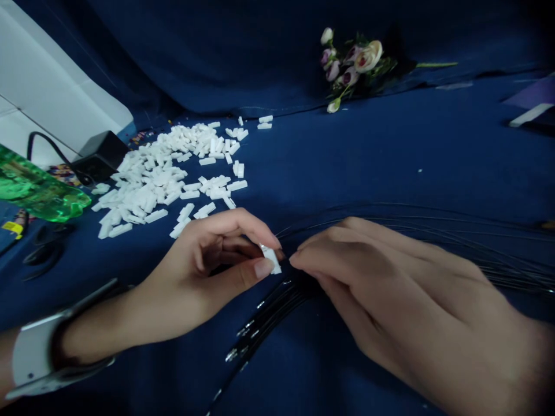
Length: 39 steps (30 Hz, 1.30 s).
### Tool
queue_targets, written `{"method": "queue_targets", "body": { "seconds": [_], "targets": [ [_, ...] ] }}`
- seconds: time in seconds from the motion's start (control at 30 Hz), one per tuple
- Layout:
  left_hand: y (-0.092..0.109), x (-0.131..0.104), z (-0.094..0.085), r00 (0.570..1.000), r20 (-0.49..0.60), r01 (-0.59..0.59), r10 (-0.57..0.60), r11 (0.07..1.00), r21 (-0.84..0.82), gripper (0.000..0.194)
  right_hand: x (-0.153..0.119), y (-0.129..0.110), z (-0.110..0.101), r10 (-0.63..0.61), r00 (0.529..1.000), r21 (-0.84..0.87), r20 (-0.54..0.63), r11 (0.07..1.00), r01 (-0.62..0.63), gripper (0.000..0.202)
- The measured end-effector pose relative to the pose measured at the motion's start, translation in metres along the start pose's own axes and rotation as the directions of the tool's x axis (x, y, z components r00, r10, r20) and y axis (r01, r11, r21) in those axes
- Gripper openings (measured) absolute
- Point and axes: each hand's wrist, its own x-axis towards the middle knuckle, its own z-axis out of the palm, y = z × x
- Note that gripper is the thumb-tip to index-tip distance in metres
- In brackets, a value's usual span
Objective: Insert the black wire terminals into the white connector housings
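Note:
Thumb and forefinger of my left hand pinch a small white plastic connector housing. Close to its right side, my right hand is closed in a pinch, fingertips just short of the housing. What those right fingertips hold is too small and dark to make out. Beneath and behind my right hand runs a bundle of thin black wires, their shiny metal ends pointing to the lower left. Beyond my left hand, many similar white housings lie in a loose pile.
A dark blue cloth covers the surface and back. Artificial flowers lie at the back. To the left are a green bottle, a black box-shaped adapter with a cable, and a white panel. A purple object sits far right.

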Motion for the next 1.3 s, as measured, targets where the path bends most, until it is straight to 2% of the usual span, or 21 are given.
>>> {"method": "queue_targets", "body": {
  "seconds": [0.37, 0.53, 0.87, 1.03, 1.3],
  "targets": [
    [-0.0024, -0.0023, -0.0004, 0.999, 0.0, 0.038, -0.038, 0.999, 0.016, 0.004, -0.0028, -0.0008, 0.0053, 0.014, 1.0, 0.044, -0.02, 0.999, -0.013, 0.015],
    [-0.003, -0.003, 0.0002, 1.0, -0.01, 0.022, -0.022, 0.999, 0.027, 0.005, -0.0033, -0.0019, 0.0022, 0.012, 1.0, 0.02, -0.012, 1.0, -0.012, 0.016],
    [-0.0031, -0.003, -0.0004, 1.0, 0.017, 0.003, -0.002, 0.999, -0.034, 0.002, 0.0019, -0.0044, 0.0046, 0.023, 0.997, 0.051, -0.07, 0.999, -0.02, 0.015],
    [-0.0022, -0.0041, -0.0009, 1.0, 0.019, 0.007, -0.005, 0.997, -0.077, 0.006, -0.0006, -0.0021, 0.0052, 0.008, 1.0, 0.046, -0.005, 0.999, -0.008, 0.011],
    [-0.004, -0.0025, -0.0027, 1.0, 0.007, 0.016, -0.016, 0.999, -0.038, 0.006, -0.0044, 0.0031, 0.0043, 0.016, 0.997, 0.087, 0.082, 0.996, -0.023, 0.013]
  ]
}}
